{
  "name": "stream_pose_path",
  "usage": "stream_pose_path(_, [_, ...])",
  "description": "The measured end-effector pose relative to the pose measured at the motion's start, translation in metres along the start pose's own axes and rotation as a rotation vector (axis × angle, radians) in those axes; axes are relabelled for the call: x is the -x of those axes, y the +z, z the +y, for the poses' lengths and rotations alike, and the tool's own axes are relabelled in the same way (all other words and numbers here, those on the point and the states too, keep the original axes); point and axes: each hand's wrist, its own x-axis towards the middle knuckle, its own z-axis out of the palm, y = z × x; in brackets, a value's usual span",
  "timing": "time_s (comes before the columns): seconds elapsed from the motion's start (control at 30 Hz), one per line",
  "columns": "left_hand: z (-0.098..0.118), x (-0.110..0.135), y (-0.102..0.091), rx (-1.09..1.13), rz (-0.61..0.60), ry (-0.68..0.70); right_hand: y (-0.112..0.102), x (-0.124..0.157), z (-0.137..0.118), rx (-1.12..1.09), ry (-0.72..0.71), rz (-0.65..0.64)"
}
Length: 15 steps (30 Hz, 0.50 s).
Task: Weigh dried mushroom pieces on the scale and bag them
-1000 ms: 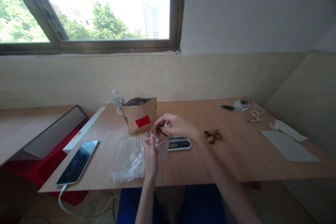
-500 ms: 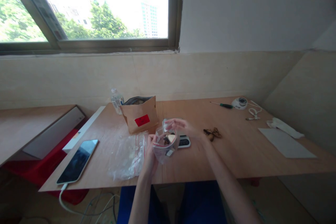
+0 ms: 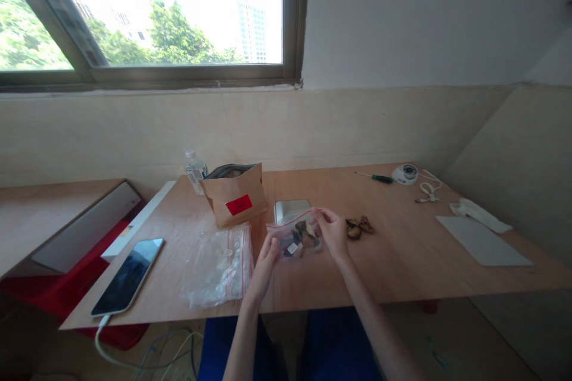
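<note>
Between my two hands is a clear zip bag (image 3: 300, 243) with a red seal line, holding dried brown and pale pieces and a small white packet. My left hand (image 3: 268, 250) is closed on its left side. At the top right corner, the fingers of my right hand (image 3: 329, 225) pinch the seal. Behind the bag lies a small scale (image 3: 291, 208), partly hidden by it. Dried dark brown pieces, perhaps mushrooms (image 3: 358, 227), lie just right of my right hand. A pile of clear zip bags (image 3: 218, 265) lies left of my left hand.
A brown paper pouch (image 3: 236, 196) with a red label stands open beside a plastic bottle (image 3: 195, 172). A phone (image 3: 128, 277) on a cable lies at the left edge. A screwdriver (image 3: 379, 178), dome camera (image 3: 406, 174) and white sheet (image 3: 482, 241) are at right.
The bag's mouth was held wide and round; now the bag is flatter with its top edge drawn straight. My right hand has come down from above the opening to pinch the right corner.
</note>
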Motion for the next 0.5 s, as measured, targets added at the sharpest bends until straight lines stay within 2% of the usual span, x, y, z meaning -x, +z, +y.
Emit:
stream_pose_path(0.1, [-0.008, -0.002, 0.009, -0.219, 0.125, 0.149, 0.004, 0.011, 0.002, 0.122, -0.145, -0.080])
stream_pose_path(0.17, [-0.013, -0.004, 0.013, -0.283, 0.240, 0.197, 0.006, 0.016, 0.005, 0.127, -0.188, -0.113])
stream_pose_path(0.23, [-0.014, -0.004, 0.013, -0.326, 0.363, 0.209, 0.005, 0.018, 0.013, 0.096, -0.130, -0.044])
stream_pose_path(0.3, [-0.014, -0.005, 0.010, -0.367, 0.435, 0.223, 0.004, 0.019, 0.023, 0.053, -0.026, 0.039])
stream_pose_path(0.4, [-0.017, -0.006, 0.004, -0.358, 0.418, 0.223, 0.002, 0.020, 0.040, -0.027, 0.073, 0.038])
stream_pose_path(0.5, [-0.025, -0.008, -0.003, -0.290, 0.388, 0.184, 0.000, 0.021, 0.058, -0.062, 0.103, 0.035])
